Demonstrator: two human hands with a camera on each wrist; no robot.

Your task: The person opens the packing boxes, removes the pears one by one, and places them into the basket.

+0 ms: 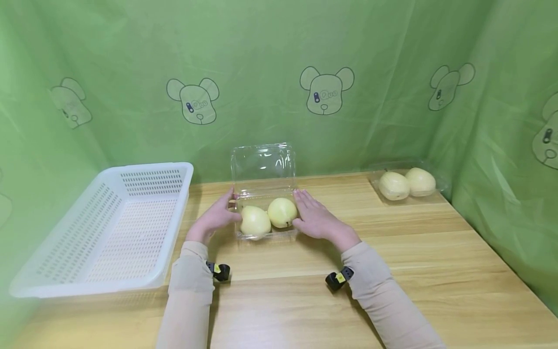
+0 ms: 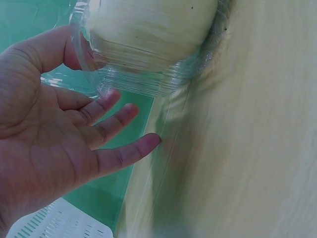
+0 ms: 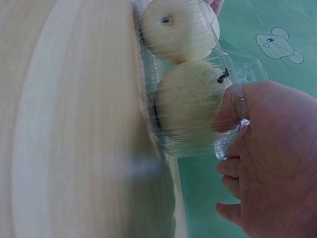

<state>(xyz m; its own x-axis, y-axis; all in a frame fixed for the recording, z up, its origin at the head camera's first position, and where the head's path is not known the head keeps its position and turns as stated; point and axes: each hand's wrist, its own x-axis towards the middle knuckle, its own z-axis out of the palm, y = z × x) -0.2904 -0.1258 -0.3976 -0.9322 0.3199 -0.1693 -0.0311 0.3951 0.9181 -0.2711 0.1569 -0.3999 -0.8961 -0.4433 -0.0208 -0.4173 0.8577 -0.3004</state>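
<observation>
On the table before me stands a clear plastic clamshell box point(image 1: 263, 167), its lid raised at the back. Two pale yellow pears point(image 1: 255, 221) lie side by side in its base, a stem showing on the right one. My left hand point(image 1: 216, 215) holds the left side wall, its thumb over the rim by a pear and the other fingers spread outside. At the opposite wall, my right hand point(image 1: 318, 218) grips the edge with the thumb point(image 3: 227, 111) inside against the pear point(image 3: 190, 101); its other fingers are outside.
To the left sits a large white slotted basket point(image 1: 131, 237). A second clear box point(image 1: 441, 184) with two pale pears point(image 1: 394, 186) lies at the back right corner of the wooden table point(image 1: 279, 300). A green curtain point(image 1: 261, 48) with bear drawings hangs behind and at both sides.
</observation>
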